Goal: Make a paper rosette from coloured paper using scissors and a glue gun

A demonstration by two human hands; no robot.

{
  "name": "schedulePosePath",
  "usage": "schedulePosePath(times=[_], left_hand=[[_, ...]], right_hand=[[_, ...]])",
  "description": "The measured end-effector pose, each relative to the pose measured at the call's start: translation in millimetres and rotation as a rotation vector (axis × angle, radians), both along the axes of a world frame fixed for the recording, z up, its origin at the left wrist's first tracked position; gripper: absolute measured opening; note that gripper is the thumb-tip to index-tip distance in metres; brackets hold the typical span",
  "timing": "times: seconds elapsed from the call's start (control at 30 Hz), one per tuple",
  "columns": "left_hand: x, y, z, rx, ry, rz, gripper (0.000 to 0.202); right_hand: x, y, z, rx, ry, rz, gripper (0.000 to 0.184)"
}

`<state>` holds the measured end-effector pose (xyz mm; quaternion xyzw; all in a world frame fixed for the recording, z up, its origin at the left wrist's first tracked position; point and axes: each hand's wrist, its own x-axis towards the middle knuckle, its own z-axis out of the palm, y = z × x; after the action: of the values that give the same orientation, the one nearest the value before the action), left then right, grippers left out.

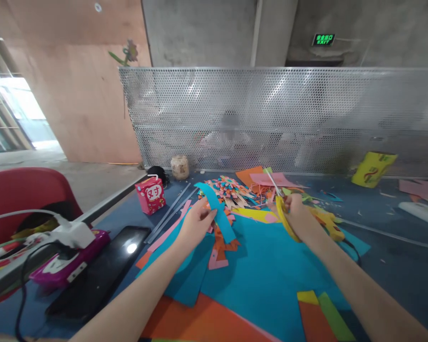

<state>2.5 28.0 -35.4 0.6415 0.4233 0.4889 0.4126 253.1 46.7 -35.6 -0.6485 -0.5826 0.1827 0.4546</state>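
Observation:
My left hand (199, 221) pinches a curved blue paper strip (219, 216) between thumb and fingers. Yellow-handled scissors (283, 213) are in my right hand (297, 216), their blades pointing up and away from me. Beneath both hands spreads a large blue sheet (257, 266). Orange and pink scraps (219, 249) lie just under the strip. Behind my left hand sits a pile of many-coloured cut paper pieces (231, 190). A yellow glue gun (328, 223) with a black cord rests beside my right wrist, partly hidden by it.
To the left are a pink drink carton (151, 195), clear glue sticks (171, 209), a black phone (100, 275) and a purple power strip (71, 261). A perforated metal screen (271, 118) closes off the back. A yellow roll-shaped container (374, 169) stands far right. Orange sheets (199, 323) lie in front.

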Motion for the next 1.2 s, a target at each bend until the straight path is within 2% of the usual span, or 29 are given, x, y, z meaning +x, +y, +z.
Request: schedulePosePath(times=[0.1, 0.2, 0.3, 0.4, 0.57, 0.7, 0.87, 1.2], left_hand=[[0.2, -2.2, -0.1, -0.009, -0.017, -0.011, 0.054], [1.5, -6.6, 1.8, -0.041, -0.039, -0.049, 0.073], [3.4, -10.9, 2.4, -0.099, -0.049, -0.154, 0.079], [4.9, -13.2, -0.8, -0.180, -0.047, -0.262, 0.081], [7.1, -15.2, -7.0, -0.237, -0.039, -0.350, 0.073], [11.1, -19.9, -2.7, -0.303, -0.012, -0.421, 0.062], [14.7, -24.4, 2.2, -0.280, 0.148, -0.452, 0.016], [9.8, -24.3, -2.7, -0.292, 0.307, -0.505, 0.019]], right_hand=[[-14.1, -5.7, 4.1, -0.079, 0.162, 0.054, 0.035], [-30.3, -15.7, 7.9, -0.186, 0.358, 0.268, 0.039], [-41.8, -26.1, 9.4, -0.143, 0.431, 0.418, 0.047], [-49.7, -33.6, 10.3, -0.108, 0.466, 0.483, 0.051], [-57.1, -37.7, 12.0, -0.104, 0.634, 0.507, 0.057], [-55.7, -35.3, 11.4, -0.101, 0.700, 0.457, 0.060], [-53.0, -32.8, 8.6, -0.057, 0.744, 0.486, 0.061], [-55.9, -44.0, 11.8, -0.115, 0.741, 0.640, 0.052]])
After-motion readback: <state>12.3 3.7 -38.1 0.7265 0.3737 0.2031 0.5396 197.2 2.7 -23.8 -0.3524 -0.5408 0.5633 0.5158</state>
